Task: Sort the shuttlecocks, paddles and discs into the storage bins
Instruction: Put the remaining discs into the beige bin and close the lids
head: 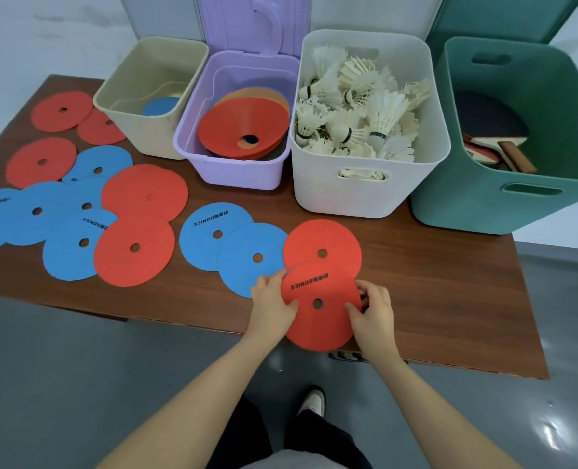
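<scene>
With my left hand (270, 299) and right hand (371, 308) pinching opposite edges of the thin floppy red disc (319, 308) at the near edge of the brown wooden table (450, 282), it could buckle and drag the red disc beneath (322, 243) off.

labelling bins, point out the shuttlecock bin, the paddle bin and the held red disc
shuttlecock bin (348, 194): head view, front wall
paddle bin (467, 211): head view, front wall
held red disc (318, 319): head view, face below its hole
</scene>
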`<state>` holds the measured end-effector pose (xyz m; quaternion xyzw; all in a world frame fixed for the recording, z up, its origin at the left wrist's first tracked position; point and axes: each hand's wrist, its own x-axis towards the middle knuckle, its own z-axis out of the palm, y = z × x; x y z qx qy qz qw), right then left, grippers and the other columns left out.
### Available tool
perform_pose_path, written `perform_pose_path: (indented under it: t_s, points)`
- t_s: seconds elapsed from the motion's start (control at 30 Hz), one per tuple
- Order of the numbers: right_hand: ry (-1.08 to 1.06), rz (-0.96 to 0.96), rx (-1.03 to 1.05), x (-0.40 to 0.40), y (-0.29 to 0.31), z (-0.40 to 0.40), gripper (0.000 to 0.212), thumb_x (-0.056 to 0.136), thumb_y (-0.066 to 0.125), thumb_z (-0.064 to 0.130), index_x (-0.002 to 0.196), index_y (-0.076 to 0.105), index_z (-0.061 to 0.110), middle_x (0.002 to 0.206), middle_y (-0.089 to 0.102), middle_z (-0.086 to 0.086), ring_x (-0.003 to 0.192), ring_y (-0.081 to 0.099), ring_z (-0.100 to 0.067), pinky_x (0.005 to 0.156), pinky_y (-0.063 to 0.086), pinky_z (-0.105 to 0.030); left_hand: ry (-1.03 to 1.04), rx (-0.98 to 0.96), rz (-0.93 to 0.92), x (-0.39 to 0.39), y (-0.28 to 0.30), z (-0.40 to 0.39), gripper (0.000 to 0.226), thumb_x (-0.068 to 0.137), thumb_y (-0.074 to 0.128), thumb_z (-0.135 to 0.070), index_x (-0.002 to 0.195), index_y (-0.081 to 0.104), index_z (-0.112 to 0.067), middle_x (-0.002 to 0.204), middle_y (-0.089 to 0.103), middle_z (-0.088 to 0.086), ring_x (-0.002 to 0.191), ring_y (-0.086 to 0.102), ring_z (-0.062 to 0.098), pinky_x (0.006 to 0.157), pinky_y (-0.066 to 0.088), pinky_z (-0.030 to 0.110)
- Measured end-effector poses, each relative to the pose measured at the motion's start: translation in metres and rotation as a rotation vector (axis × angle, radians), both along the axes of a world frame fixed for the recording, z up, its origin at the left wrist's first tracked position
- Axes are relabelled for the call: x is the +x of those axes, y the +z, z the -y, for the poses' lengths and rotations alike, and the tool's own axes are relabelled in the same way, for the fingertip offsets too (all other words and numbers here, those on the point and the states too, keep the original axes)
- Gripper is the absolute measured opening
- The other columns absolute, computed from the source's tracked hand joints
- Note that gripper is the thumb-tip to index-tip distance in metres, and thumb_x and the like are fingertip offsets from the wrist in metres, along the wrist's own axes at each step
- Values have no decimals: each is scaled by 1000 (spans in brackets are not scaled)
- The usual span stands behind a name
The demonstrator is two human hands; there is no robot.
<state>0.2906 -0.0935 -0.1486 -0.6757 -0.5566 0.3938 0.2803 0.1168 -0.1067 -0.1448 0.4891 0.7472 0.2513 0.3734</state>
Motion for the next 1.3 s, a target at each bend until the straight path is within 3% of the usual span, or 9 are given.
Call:
perform_pose_path:
  t_s: [0.13,0.27,0.33,0.4,0.53,0.67,0.8,1.07,1.3]
  points:
    - [9,0,90,0,7,-12,39,81,61,-7,115,59,13,103,48,1,86,48,0,78,37,-3,-4,57,16,-1,3,-6,54,84,58,-5,135,46,-18,109,44,0,113,38,21,95,34,25]
    - [-7,13,154,0,16,-41,38,81,61,-5,115,59,13,102,47,-1,82,47,0,73,33,1,-11,138,-29,-1,14,-30,56,84,57,-3,137,44,-18,119,46,5,113,35,20,89,28,18]
    - [-25,13,160,0,20,-57,37,82,60,-4,114,58,13,106,47,-1,82,48,-1,79,36,-5,-26,156,-32,-1,20,-47,57,85,56,-4,139,41,-19,124,45,5,113,34,19,89,27,19]
    - [-45,44,118,-2,19,-72,38,82,59,-1,118,54,12,112,46,-4,88,50,-10,90,41,-23,-57,126,-42,-1,24,-62,60,87,56,-9,142,35,-17,132,40,7,120,32,21,93,28,23]
    - [-54,335,-99,-6,1,-79,54,88,60,20,136,40,7,132,37,-16,116,41,-34,101,30,-43,-143,-140,-280,-3,16,-76,73,86,60,-29,145,21,-10,148,19,15,133,23,33,107,26,43]
    - [-77,421,-57,-18,-8,-60,56,89,58,26,140,37,11,132,34,-15,114,36,-35,96,29,-43,-235,-174,-361,0,10,-68,79,86,59,-32,148,14,-15,153,13,12,137,14,35,110,19,44]
    - [-114,301,-142,-27,-5,-63,60,86,63,24,139,37,17,134,31,-11,117,33,-32,100,25,-42,-247,-132,-307,1,9,-61,77,86,61,-27,148,16,-20,155,14,4,138,13,31,112,19,43]
    - [-66,72,-75,-13,-1,-54,54,80,65,7,126,39,21,127,45,-5,116,44,-25,100,27,-46,-77,67,-8,1,17,-53,67,85,63,-8,144,31,-18,142,31,1,127,38,15,94,31,15]
    - [62,19,77,-9,12,-43,56,83,64,9,133,41,19,130,45,-2,118,45,-19,104,34,-45,-4,154,2,-7,30,-35,67,83,66,-9,141,34,-18,130,40,3,107,45,10,90,38,18]
